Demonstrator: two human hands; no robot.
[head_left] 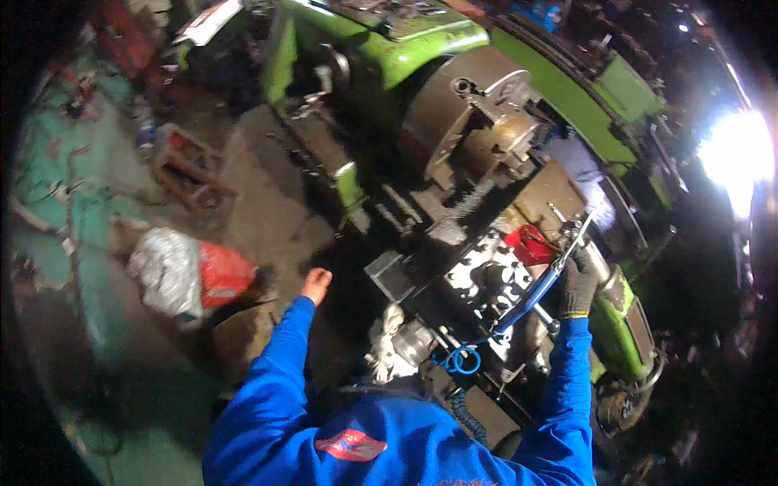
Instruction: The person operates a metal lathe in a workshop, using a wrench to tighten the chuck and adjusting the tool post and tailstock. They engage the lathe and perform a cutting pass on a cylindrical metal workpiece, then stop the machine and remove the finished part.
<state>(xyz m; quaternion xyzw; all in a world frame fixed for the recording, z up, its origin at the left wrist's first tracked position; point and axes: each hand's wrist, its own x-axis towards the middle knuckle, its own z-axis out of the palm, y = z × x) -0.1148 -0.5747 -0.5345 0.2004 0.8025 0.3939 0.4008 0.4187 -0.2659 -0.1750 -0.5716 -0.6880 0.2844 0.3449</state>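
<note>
My left hand (317,286), bare, hangs over the dark floor left of a green lathe (438,44). Its fingers are curled in and nothing shows in them. My right hand (579,285), in a dark work glove, is at the lathe's carriage. It looks closed round a long blue tool with a thin metal tip, like an air blow gun (528,302); the palm side is hidden. A blue coiled hose (462,360) lies near its lower end. Beyond the hand are a metal block (551,194) and a red cloth (531,245). The big chuck (442,113) holds a round metal part (496,144).
White-and-black patterned carriage top (478,271) lies before me, with a pale rag (389,344) at its near left. On the left floor are a silver-and-red bag (194,271) and a rusty metal frame (186,166). A bright lamp (737,154) glares at right.
</note>
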